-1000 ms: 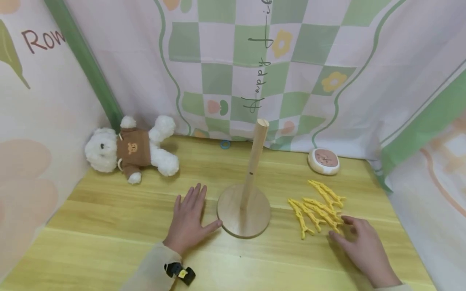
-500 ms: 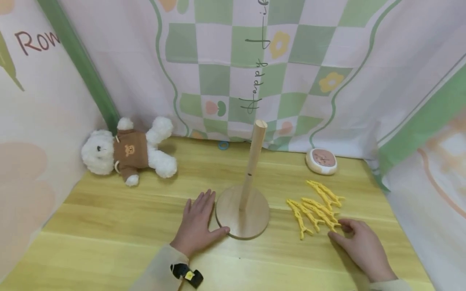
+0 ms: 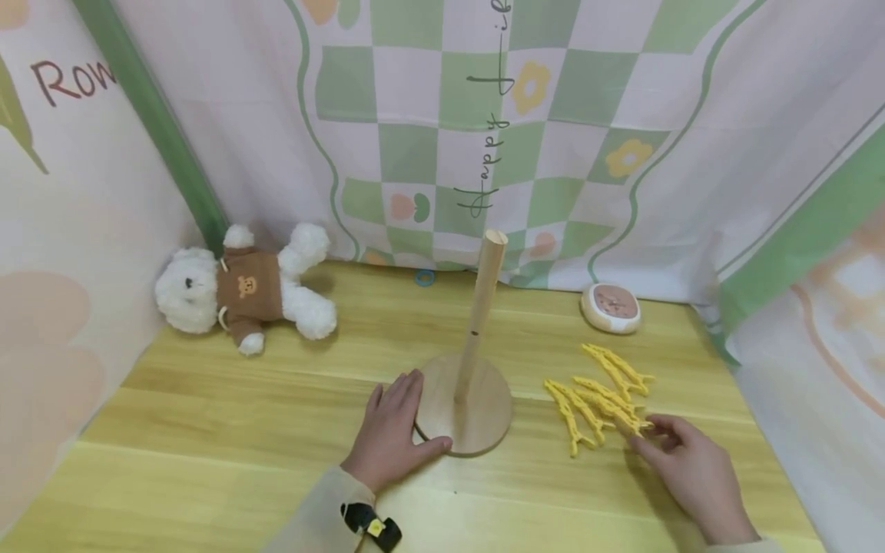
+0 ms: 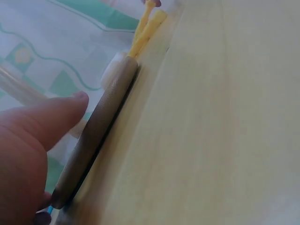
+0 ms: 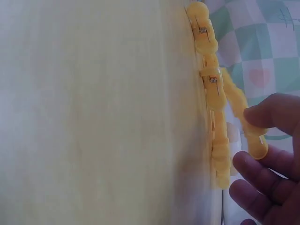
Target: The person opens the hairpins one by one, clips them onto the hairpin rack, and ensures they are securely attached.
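Left hand [image 3: 390, 434]: lies at the left side of the round wooden base [image 3: 484, 411], thumb reaching over its near edge and fingers along its left rim; the grip is spread, thumb well apart from the straight fingers.
Right hand [image 3: 698, 470]: sits at the near right end of the yellow branched pieces [image 3: 569, 415]; the grip is pinching one of them between thumb and fingers.
Pinched yellow piece [image 5: 257, 146]: its held end is raised off the bench [image 3: 228, 438] and tilts away from the pieces lying flat, as the right wrist view shows.
Other yellow pieces: lie side by side to the right of the base, some overlapping, so their count is hard to tell; small metal springs show on them.
Wooden post [image 3: 487, 284]: rises upright from the base, with a dark spot partway up.
Plush toy [image 3: 250, 286]: white, in a brown top with a bear emblem, lying at the far left.
Pink and white device [image 3: 611, 309]: rests at the far right, behind the yellow pieces.
Blue ring [image 3: 425, 277]: lies by the checked curtain [image 3: 408, 152].
Left wrist: carries a black strap [image 3: 372, 527] over a pale sleeve [image 3: 321, 514].
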Demonstrator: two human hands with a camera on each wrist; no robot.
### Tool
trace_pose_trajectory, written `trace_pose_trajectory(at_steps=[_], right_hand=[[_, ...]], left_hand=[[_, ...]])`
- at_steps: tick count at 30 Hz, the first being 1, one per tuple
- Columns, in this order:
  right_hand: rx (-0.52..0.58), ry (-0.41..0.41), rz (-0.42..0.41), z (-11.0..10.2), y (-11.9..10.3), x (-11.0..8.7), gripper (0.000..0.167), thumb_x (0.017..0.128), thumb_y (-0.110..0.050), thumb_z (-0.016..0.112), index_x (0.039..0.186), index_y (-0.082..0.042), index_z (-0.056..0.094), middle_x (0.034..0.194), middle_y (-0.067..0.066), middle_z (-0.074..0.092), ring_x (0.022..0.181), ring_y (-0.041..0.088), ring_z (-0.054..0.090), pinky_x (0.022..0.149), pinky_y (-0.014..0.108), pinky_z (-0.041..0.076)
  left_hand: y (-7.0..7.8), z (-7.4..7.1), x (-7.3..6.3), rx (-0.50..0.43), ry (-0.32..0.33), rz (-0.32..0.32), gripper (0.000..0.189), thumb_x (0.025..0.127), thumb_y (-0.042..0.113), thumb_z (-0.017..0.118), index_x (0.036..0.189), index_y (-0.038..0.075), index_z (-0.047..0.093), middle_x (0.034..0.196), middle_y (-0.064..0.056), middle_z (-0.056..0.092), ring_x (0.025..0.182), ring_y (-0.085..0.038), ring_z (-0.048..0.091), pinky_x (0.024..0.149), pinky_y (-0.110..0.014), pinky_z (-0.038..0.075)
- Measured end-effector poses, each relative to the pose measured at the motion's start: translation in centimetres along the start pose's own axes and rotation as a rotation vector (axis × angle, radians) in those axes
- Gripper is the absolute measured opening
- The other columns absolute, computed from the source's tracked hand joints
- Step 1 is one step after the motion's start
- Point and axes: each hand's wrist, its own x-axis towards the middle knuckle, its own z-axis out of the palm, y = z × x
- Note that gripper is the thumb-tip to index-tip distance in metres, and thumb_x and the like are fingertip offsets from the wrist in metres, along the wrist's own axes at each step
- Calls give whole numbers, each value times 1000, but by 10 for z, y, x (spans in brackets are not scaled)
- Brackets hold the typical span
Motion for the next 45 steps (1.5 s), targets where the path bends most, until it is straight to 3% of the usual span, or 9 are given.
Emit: trace_pose_trajectory(at_steps=[5, 16, 23, 29, 37, 45], right_hand=[[46, 56, -29, 1, -6, -4, 44, 83, -37, 83, 111, -6, 71, 103, 12, 73, 78, -8, 50, 63, 18, 42], [71, 118, -147, 10, -23, -6, 35, 74, -26, 89, 101, -8, 76, 89, 5, 72, 74, 0, 54, 60, 22, 44], [77, 135, -286, 18, -34, -5, 30, 68, -20, 92, 93, -13, 77, 83, -6, 69, 71, 3, 58, 61, 24, 51], [72, 175, -419, 25, -44, -4, 29, 64, -15, 93, 89, -12, 77, 81, -6, 71, 69, 8, 62, 62, 18, 50], [63, 159, -470, 31, -59, -5, 27, 65, -18, 93, 86, -12, 77, 79, -9, 70, 68, 6, 60, 59, 28, 53], [72, 165, -536, 38, -69, -2, 26, 65, -19, 93, 84, -13, 77, 77, -12, 68, 67, 3, 57, 61, 18, 48]], left_hand=[[-1, 2, 1, -29, -5, -27, 111, 77, 73, 69, 155, 2, 34, 162, -10, 32, 148, -26, 30, 120, -58, 15], [-3, 5, 1, -56, 21, -54, 112, 73, 73, 72, 154, 4, 38, 161, -10, 34, 147, -26, 32, 121, -56, 16], [-2, 4, 1, -70, 22, -57, 113, 73, 71, 75, 154, 3, 37, 160, -11, 35, 147, -27, 32, 120, -57, 16], [-3, 5, 1, -73, 22, -61, 114, 72, 72, 74, 155, 4, 36, 161, -10, 34, 147, -26, 31, 121, -56, 15], [-2, 4, 1, -81, 25, -60, 113, 72, 72, 74, 154, 3, 36, 161, -10, 34, 147, -26, 32, 121, -56, 14], [-2, 5, 1, -81, 22, -63, 113, 73, 72, 74, 154, 3, 36, 161, -10, 34, 148, -26, 31, 121, -56, 13]])
